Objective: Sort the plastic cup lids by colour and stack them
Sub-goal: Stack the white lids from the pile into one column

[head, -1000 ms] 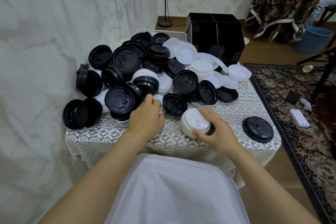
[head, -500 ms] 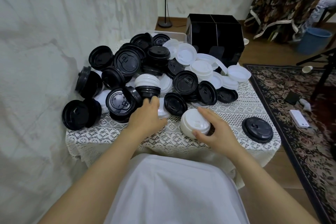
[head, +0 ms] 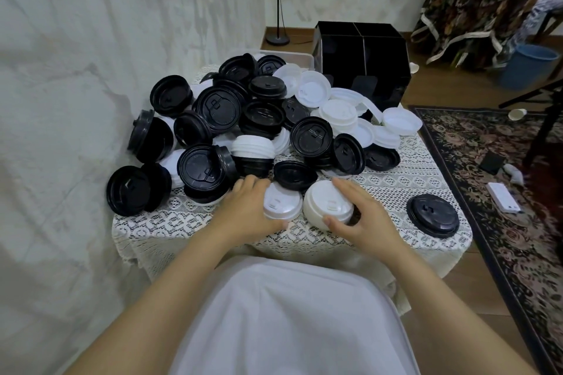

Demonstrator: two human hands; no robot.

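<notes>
Round white plastic lid (head: 281, 203), likely light and slippery, is being gripped at rim by left hand (head: 245, 210), white lid stack (head: 324, 202) beside it by right hand (head: 365, 222).

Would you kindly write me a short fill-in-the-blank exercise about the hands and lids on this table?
1. The left hand holds a single lid coloured ____.
2. The white stack is gripped by the ____ hand.
3. The lid set apart near the right edge of the table is ____.

Missing words: white; right; black.
</notes>
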